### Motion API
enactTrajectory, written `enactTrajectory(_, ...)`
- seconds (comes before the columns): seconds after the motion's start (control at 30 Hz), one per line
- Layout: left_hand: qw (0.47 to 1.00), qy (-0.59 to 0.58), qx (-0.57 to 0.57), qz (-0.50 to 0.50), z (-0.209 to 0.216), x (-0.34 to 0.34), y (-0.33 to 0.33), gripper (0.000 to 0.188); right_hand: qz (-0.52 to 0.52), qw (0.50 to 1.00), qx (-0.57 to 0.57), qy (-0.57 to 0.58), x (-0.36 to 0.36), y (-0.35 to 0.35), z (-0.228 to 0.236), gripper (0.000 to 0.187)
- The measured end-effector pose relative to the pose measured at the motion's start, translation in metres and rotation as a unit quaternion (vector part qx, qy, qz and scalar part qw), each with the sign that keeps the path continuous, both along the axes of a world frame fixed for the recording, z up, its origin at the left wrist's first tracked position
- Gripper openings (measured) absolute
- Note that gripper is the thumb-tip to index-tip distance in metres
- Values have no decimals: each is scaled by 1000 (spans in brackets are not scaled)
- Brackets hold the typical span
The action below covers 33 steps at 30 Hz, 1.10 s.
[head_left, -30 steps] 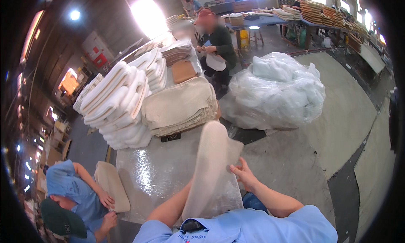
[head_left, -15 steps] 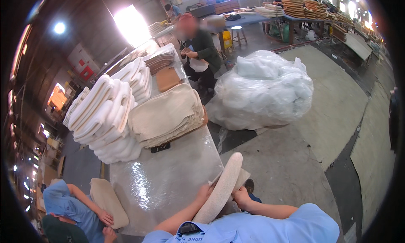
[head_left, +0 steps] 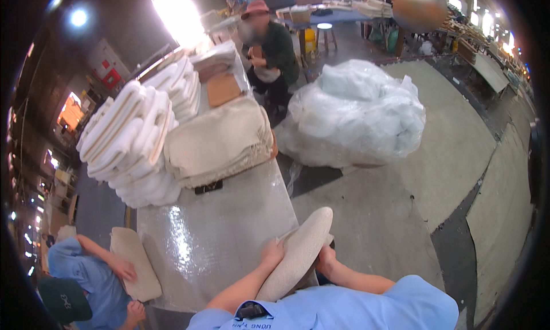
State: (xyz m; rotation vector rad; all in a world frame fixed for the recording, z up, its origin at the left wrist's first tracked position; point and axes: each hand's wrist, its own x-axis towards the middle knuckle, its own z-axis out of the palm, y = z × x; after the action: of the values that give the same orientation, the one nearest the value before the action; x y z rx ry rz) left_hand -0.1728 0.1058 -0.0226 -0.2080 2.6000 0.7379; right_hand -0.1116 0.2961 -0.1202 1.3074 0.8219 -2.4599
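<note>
A beige fabric-covered cushion [head_left: 303, 247] stands tilted on its edge against me, at the near right corner of the table. My left hand [head_left: 274, 254] is closed on the cover's edge along its left side. On the other side my right hand [head_left: 326, 261] is closed at the cover's edge, partly hidden behind the cushion. A loose flap of the cover shows beside each hand. Farther up the shiny table [head_left: 229, 232] lies a pile of folded beige covers [head_left: 220, 138].
Stacks of white padding [head_left: 129, 143] rise left of the covers. A big plastic-wrapped bundle [head_left: 355, 115] sits on the floor at right. At left, a co-worker in blue [head_left: 94, 278] handles another beige cushion [head_left: 137, 264]. Another person [head_left: 281, 52] sits beyond the table.
The cushion has turned so that more of its broad face shows, and my left hand has moved slightly up along it. The co-worker's hand has shifted on the other cushion.
</note>
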Motion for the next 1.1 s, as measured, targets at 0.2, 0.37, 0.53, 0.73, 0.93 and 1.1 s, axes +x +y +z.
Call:
enactTrajectory(0.2, 994, 106, -8, 13, -3, 18, 8, 49, 166, 962, 159, 150, 17, 6, -37, 49)
enactTrajectory(0.37, 993, 98, -36, 54, -22, 27, 4, 44, 266, 951, 100, 120, 21, -4, -22, 49)
enactTrajectory(0.53, 982, 186, -36, 21, -35, 21, -2, 41, 323, 937, 78, 107, 5, -5, -7, 48)
enactTrajectory(0.73, 999, 35, -32, 14, -15, 23, 1, 39, 380, 919, 41, 98, 17, 1, -6, 48)
enactTrajectory(0.93, 998, 50, 26, 25, -13, 10, 6, 44, 386, 916, 30, 101, 21, 8, -3, 47)
enactTrajectory(1.1, 995, 79, -14, 56, -15, -24, 50, 38, 357, 928, 53, 97, 1, 31, -2, 47)
